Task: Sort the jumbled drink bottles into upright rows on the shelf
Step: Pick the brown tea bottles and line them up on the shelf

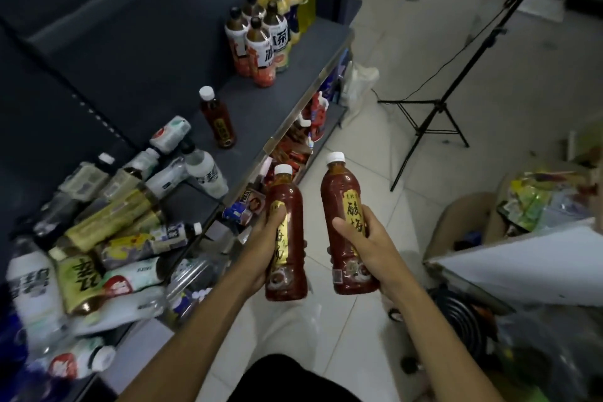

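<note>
Off the shelf [277,98] edge, over floor: left hand [266,248] and right hand [365,248] each wrapped round an upright red bottle [287,238], [347,228]. Matching lone bottle [218,117] at 11 o'clock. Risk: setting two down together could topple it, or nudge the pile [107,222] at 9 o'clock.

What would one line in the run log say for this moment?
left hand: holds red bottle | right hand: holds second red bottle | shelf: matching bottle upright | pile: unsorted
</note>
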